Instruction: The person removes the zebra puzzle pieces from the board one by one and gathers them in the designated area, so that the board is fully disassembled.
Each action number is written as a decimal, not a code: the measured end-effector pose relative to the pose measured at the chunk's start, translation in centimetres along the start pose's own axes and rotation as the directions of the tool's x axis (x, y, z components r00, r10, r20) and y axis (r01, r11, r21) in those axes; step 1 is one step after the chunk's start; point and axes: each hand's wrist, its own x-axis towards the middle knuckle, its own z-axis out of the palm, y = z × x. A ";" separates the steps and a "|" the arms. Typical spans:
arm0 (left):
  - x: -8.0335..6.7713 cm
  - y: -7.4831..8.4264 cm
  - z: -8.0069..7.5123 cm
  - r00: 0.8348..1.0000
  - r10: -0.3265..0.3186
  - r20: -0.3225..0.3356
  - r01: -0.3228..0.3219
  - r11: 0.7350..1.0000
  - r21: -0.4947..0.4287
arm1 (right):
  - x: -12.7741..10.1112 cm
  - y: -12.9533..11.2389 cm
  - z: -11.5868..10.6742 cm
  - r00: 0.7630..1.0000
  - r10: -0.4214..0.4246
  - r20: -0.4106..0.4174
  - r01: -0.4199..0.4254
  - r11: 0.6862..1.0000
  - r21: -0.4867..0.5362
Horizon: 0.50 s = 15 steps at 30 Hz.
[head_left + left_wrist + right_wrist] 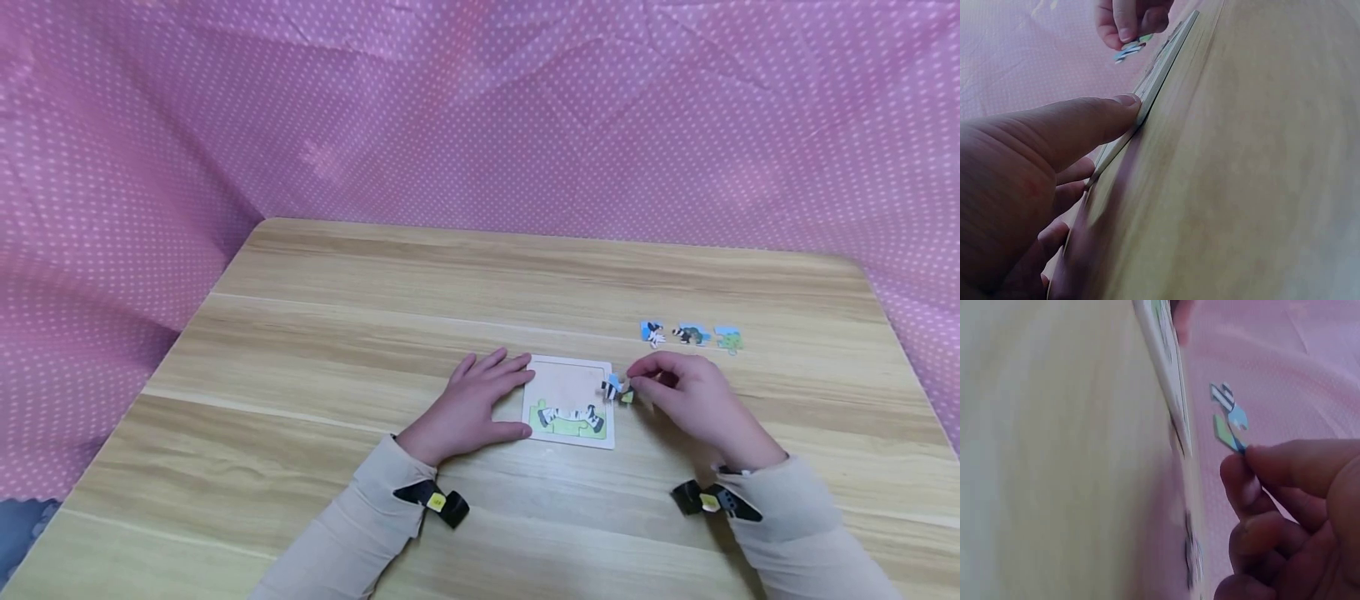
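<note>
Table (pixel 315 333) — piece (pixel 617 391) beside board edge (pixel 611 400)

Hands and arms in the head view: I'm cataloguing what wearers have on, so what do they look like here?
Both hands, left hand and right hand, are bare, with no gloves. Each arm is covered by a long beige sleeve reaching the wrist. A black strap with a small yellow tag sits at each wrist, the right one alike. No rings or cables show.

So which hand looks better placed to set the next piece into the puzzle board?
The right hand. It already pinches a puzzle piece at the right edge of the board, while the left hand lies flat against the board's left edge, steadying it.
</note>
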 end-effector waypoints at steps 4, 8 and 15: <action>-0.1 0.0 0.0 1.000 -0.001 0.003 0.002 1.000 -0.004 | -0.1 0.8 -1.2 1.000 0.012 -0.004 -0.012 0.999 -0.036; -0.1 0.0 0.0 1.000 0.000 0.003 0.000 1.000 -0.005 | -0.1 1.7 -2.2 1.000 0.022 -0.013 -0.023 0.997 -0.077; 0.0 -0.1 0.1 1.000 0.001 0.005 -0.001 1.000 0.000 | -0.7 3.4 -3.8 0.998 0.043 -0.050 -0.046 0.996 -0.076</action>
